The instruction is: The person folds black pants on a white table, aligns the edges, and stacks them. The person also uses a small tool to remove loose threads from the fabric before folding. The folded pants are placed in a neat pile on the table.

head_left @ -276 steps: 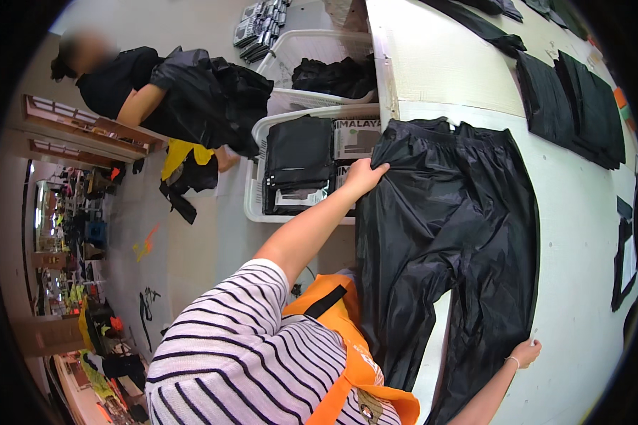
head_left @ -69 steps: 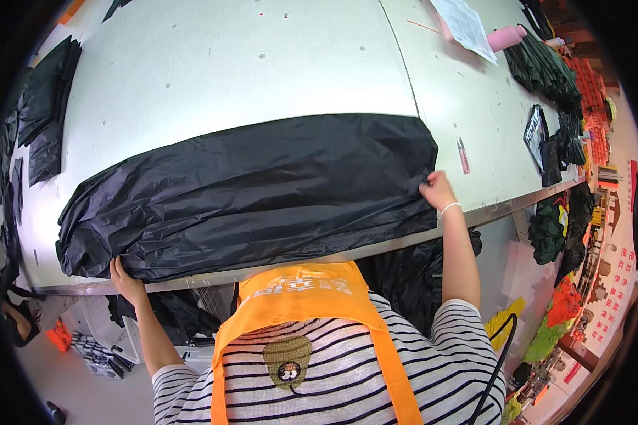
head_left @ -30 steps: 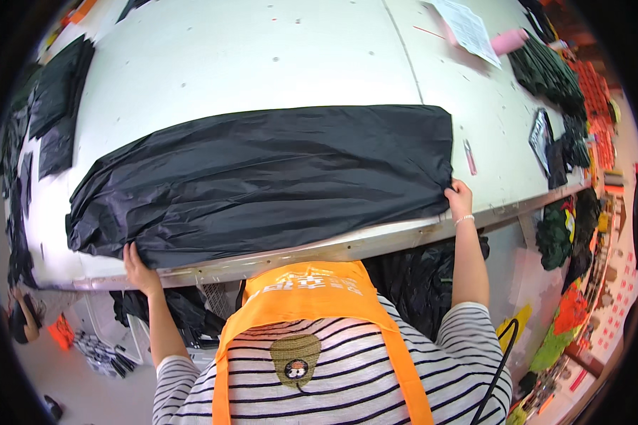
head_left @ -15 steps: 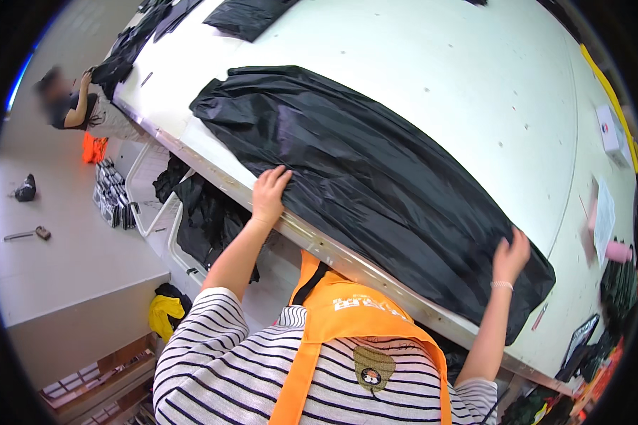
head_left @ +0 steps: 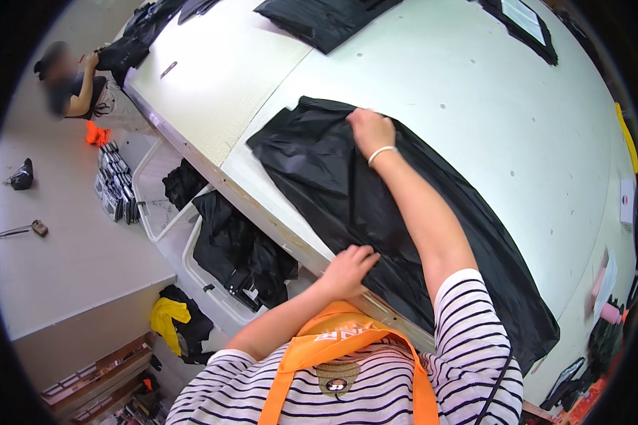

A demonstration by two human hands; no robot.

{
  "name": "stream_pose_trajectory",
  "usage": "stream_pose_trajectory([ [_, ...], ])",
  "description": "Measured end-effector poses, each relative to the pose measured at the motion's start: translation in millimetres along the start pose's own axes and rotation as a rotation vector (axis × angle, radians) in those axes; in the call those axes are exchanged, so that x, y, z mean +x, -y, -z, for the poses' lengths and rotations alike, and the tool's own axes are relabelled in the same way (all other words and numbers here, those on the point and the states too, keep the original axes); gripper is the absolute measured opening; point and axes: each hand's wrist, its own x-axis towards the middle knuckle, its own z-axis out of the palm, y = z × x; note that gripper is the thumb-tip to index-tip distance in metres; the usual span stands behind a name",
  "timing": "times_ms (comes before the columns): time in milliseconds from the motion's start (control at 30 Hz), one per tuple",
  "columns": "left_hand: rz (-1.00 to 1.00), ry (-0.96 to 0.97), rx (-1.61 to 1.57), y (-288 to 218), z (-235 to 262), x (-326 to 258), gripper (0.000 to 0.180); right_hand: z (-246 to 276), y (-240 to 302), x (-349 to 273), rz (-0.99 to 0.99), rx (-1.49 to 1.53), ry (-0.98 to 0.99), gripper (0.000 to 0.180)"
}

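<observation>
A long piece of thin, shiny black fabric (head_left: 446, 205) lies creased across the white table, parallel to its near edge. I cannot tell what kind of garment it is, if any. My right hand (head_left: 373, 132), with a pale band at the wrist, reaches over it to the far side near its left end. Its fingers are curled on the cloth there. Nearer to me, my left hand (head_left: 351, 270) rests at the fabric's near edge by the table rim, fingers stretched out over the cloth. The fabric's lower right part is partly behind my right arm.
The white table (head_left: 404, 78) holds folded black packs (head_left: 319, 25) at the back. White baskets (head_left: 198, 262) with black cloth stand below its left edge. A co-worker (head_left: 74, 88) handles dark cloth at the table's far left. Yellow cloth (head_left: 169, 317) lies at lower left.
My right hand has gone from the fabric's right end to its far edge near the left end. My left hand stays at the near edge. The whole view has shifted.
</observation>
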Motion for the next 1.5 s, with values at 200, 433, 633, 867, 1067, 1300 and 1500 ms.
stream_pose_trajectory([
  [200, -0.017, 0.143, -0.221, -5, 19, -4, 0.066, -18, -31, 16, -0.094, -0.116, -0.088, 0.02],
  [433, 0.133, -0.383, 0.323, 88, 138, 70, 0.066, -21, -26, 7, 0.018, -0.099, -0.203, 0.018],
  [633, 0.263, -0.355, 0.429, 151, 134, 89, 0.071, -8, 3, 37, -0.082, 0.055, -0.204, 0.019],
  [867, 0.311, -0.783, 0.374, 171, 167, 141, 0.062, -33, 55, 88, -0.131, 0.263, 0.15, 0.02],
  [1067, 0.465, -0.656, 0.186, 209, 137, 156, 0.063, -50, 53, 96, -0.343, 0.462, 0.212, 0.014],
  [1300, 0.469, -0.673, 0.182, 208, 135, 158, 0.061, -62, 19, 97, -0.643, 0.962, 0.1, 0.024],
  [1500, 0.474, -0.682, 0.198, 210, 135, 156, 0.058, -47, 57, 86, -0.234, 0.378, 0.113, 0.015],
])
